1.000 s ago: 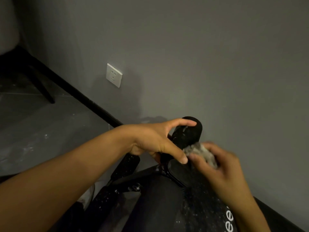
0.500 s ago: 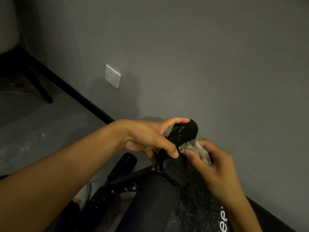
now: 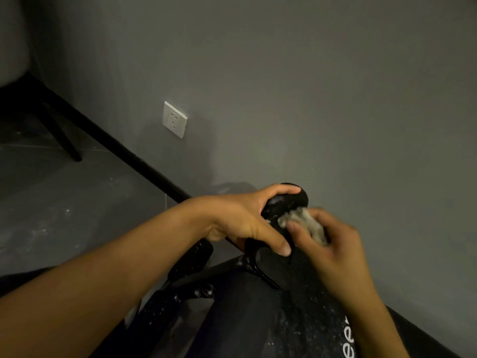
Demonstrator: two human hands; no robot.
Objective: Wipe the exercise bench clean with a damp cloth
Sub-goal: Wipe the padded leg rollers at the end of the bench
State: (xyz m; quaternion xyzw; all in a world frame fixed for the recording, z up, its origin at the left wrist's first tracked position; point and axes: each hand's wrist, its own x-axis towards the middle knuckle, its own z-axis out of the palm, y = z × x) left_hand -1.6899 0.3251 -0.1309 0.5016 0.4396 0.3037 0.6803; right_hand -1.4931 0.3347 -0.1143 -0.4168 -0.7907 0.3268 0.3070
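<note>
Entry, head view only, dim light. The working part is the roller (image 3: 284, 202) at the far end of the surface (image 3: 258, 319), just short of the wall (image 3: 335, 112). Its long axis runs diagonally from the near left up to the far right, with the rounded free end pointing at the wall. The left hand (image 3: 242, 223) is wrapped round the near-left part of it, fingers curled over the top and thumb lying down the near side, so I read it as the steadying grip. The right hand (image 3: 333, 246) comes in from the right with the cloth (image 3: 307, 220) bunched in its curled fingers. The cloth is pressed against the right flank of the roller, close to the free end and just beside the left thumb. The right hand is a little blurred, so I cannot tell how each finger lies. The relation that matters is that the cloth sits between the left hand and the free end, so I judge the only open stroke is along the axis toward that end, or round it. The right hand is the nearer one for that. Both hands are at the far end of the surface. White specks show on the surface near its right edge and on a lower roller (image 3: 191, 262) off its left edge. I judge those are not yet wiped.
</note>
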